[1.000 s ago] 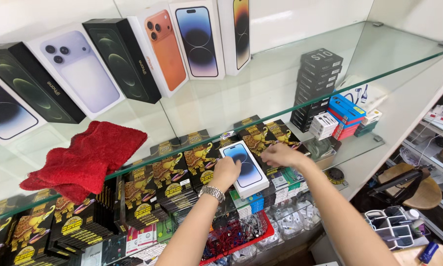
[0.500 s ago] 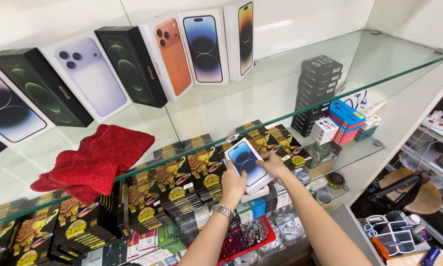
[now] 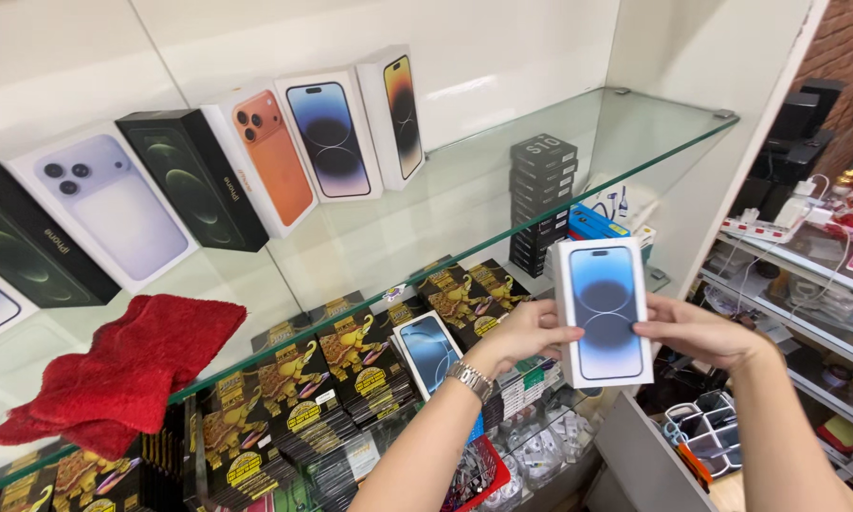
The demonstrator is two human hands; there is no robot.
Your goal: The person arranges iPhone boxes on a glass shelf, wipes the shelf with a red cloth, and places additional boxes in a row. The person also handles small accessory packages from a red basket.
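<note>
Glass shelf (image 3: 502, 180) up top with its row of phone boxes (image 3: 256, 161) and a red cloth (image 3: 123, 374) left, and below its front edge both hands, left (image 3: 526, 334) and right (image 3: 697, 332), grip a white phone box (image 3: 602, 311) upright, lifted clear, not yet set down.

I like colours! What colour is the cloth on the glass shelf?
Red; the cloth shows best in the head view.

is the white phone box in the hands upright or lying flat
Upright: the white phone box is held on end between left hand and right hand.
</note>
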